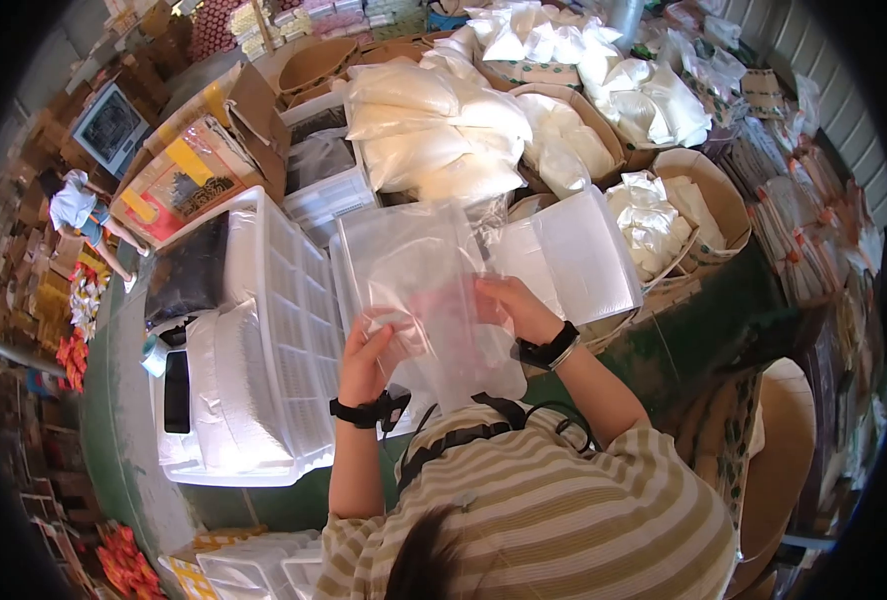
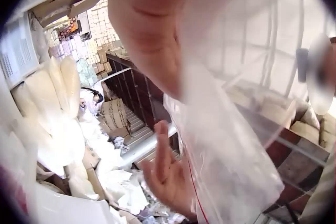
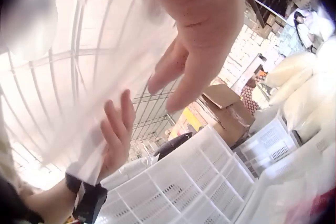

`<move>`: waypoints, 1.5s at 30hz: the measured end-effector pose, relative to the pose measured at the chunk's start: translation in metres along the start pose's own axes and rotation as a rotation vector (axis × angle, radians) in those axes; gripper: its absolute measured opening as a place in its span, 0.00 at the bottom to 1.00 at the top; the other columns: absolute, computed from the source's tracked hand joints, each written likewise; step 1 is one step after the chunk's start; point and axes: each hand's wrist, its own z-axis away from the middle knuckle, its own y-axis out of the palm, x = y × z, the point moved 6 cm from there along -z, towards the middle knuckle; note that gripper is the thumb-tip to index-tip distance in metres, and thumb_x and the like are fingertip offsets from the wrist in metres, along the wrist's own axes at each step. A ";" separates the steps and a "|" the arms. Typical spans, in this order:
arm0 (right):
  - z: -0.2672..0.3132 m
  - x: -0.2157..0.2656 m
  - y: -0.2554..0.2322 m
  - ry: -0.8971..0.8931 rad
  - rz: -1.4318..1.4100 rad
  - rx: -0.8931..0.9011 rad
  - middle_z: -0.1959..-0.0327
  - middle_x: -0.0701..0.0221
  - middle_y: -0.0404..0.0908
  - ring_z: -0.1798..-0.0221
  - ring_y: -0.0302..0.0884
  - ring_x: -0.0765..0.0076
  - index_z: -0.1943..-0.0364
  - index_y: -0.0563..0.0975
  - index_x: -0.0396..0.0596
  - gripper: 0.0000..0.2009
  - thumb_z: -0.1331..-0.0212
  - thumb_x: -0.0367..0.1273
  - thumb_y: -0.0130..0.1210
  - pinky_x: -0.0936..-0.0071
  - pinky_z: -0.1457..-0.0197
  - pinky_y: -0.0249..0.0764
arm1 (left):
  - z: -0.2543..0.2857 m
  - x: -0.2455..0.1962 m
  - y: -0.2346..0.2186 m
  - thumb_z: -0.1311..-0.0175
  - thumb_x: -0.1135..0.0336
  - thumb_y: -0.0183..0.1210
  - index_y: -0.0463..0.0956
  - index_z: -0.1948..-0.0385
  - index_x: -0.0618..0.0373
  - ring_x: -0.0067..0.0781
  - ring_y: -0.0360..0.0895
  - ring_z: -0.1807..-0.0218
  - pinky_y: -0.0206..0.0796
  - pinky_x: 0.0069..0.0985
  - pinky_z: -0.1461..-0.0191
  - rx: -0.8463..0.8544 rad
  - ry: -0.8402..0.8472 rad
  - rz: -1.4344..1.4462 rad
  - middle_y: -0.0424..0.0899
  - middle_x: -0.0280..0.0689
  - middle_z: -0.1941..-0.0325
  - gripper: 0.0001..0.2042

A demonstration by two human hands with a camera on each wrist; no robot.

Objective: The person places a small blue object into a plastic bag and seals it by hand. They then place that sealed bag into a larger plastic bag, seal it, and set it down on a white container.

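Two hands work one clear zip bag (image 1: 443,300), held up above the white slotted crate (image 1: 293,330) on the green desk (image 1: 723,320). The left hand (image 1: 368,355) pinches the bag's lower left edge, and the right hand (image 1: 518,305) has its fingers curled onto the right edge (a red seal line shows in the left wrist view (image 2: 197,192)). To do this well, each grip should likely stay on its own edge, pulling evenly so the film stays flat and the mouth stays findable. Whether the bag holds anything is hard to tell: the film blurs. Stacked white pouches (image 1: 433,130) lie beyond.
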 end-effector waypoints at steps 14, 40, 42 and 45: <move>-0.010 -0.002 0.007 -0.191 0.068 0.162 0.53 0.67 0.74 0.51 0.72 0.69 0.49 0.68 0.43 0.14 0.39 0.30 0.44 0.70 0.46 0.70 | 0.010 0.007 -0.030 0.44 0.78 0.56 0.70 0.58 0.59 0.26 0.78 0.64 0.69 0.21 0.57 -0.304 0.233 -0.309 0.81 0.39 0.66 0.12; 0.004 0.023 -0.005 -0.065 0.359 0.197 0.57 0.65 0.79 0.55 0.75 0.74 0.48 0.71 0.38 0.18 0.44 0.25 0.52 0.77 0.51 0.71 | 0.008 0.010 -0.044 0.45 0.77 0.58 0.65 0.54 0.58 0.25 0.78 0.69 0.71 0.20 0.61 -0.406 0.151 -0.388 0.81 0.36 0.73 0.17; 0.002 0.024 -0.014 -0.138 0.544 0.170 0.60 0.64 0.80 0.58 0.77 0.73 0.46 0.69 0.37 0.19 0.43 0.23 0.49 0.75 0.50 0.72 | 0.008 0.007 -0.040 0.44 0.77 0.58 0.63 0.50 0.57 0.25 0.78 0.69 0.72 0.21 0.62 -0.417 0.141 -0.387 0.80 0.35 0.74 0.20; 0.001 0.031 -0.017 -0.210 0.527 0.065 0.65 0.65 0.80 0.61 0.77 0.75 0.44 0.69 0.42 0.21 0.45 0.21 0.51 0.78 0.53 0.73 | 0.003 0.004 -0.037 0.45 0.77 0.58 0.60 0.46 0.55 0.25 0.79 0.67 0.71 0.21 0.61 -0.385 0.128 -0.366 0.81 0.37 0.71 0.24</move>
